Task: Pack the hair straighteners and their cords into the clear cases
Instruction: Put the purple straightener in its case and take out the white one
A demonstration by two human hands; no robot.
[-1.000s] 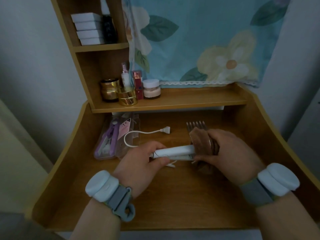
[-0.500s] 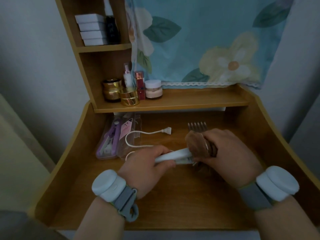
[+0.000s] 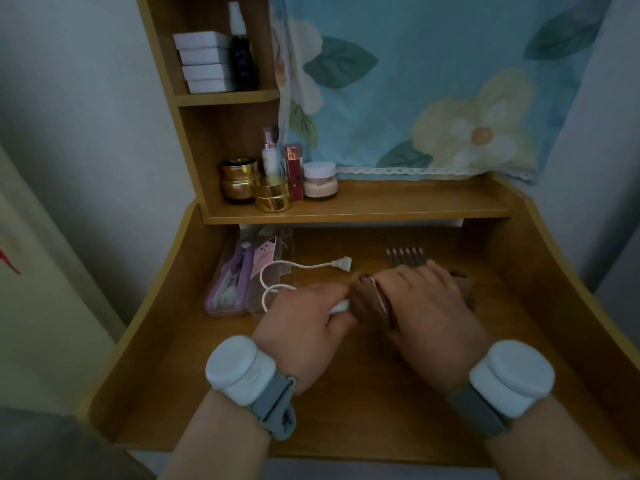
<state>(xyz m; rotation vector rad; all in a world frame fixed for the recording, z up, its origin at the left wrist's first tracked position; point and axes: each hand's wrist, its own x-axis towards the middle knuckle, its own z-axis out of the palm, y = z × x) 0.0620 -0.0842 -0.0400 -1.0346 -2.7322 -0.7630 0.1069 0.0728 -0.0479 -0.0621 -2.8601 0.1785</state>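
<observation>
So right now my left hand (image 3: pixel 304 323) is curled around the cord end of the white straightener (image 3: pixel 340 307), and only a short white stub of it shows between my hands. My right hand (image 3: pixel 426 306) is wrapped around a brown case (image 3: pixel 369 299) at its open mouth. It looks tinted rather than properly clear, but I'm pretty sure it's the case for this one. The straightener's far end is already out of sight inside it.

What matters for the next bit: the straightener's long axis runs left to right across the desk (image 3: pixel 346 403), in line with the case, and the case sits to the right of my left-hand grip. So I'd say the left hand does the pushing toward the right while the right just steadies the case.

The white cord (image 3: pixel 277 275) loops away from under my left hand and ends in a plug (image 3: pixel 343 264) lying on the desk, just behind both hands. The left hand is nearer to it, so I'd guess it goes for the cord afterwards.

Over on the left there's a clear case (image 3: pixel 242 275) with a purple straightener (image 3: pixel 235 271) already lying inside. A metal comb (image 3: pixel 406 257) pokes out just behind my right hand.
</observation>
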